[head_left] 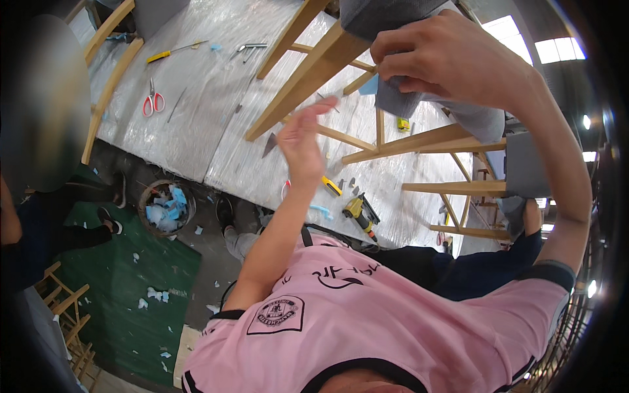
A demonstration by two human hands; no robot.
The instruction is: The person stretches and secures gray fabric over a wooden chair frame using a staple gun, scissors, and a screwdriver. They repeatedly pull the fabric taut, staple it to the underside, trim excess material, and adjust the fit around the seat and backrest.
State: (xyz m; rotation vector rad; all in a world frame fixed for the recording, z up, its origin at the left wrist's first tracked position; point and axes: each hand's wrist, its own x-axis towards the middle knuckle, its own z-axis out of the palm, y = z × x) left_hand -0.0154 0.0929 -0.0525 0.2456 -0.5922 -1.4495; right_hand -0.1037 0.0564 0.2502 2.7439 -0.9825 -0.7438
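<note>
An upturned wooden chair frame with a grey fabric-covered part [396, 98] stands on the table before me. My right hand [436, 62] reaches over that grey covering from above, its fingers curled around the cloth edge. Smeared by motion, my left hand [304, 134] is raised beside a pale wooden leg [288, 98]. Its fingers look stretched out and apart, and I make out nothing held in them. A grey triangular blade-like piece [269, 145] shows just left of it, partly hidden by the hand. A green-and-black power tool [360, 215] and a yellow cutter [331, 186] lie nearer to me.
Plastic film covers the table [216, 111]. Red-handled scissors [154, 103] and a yellow-handled screwdriver [173, 52] lie on its left. A bin [191, 213] of blue and white scraps stands on the floor. Other people are at both sides; more wooden chair legs [458, 188] stand at right.
</note>
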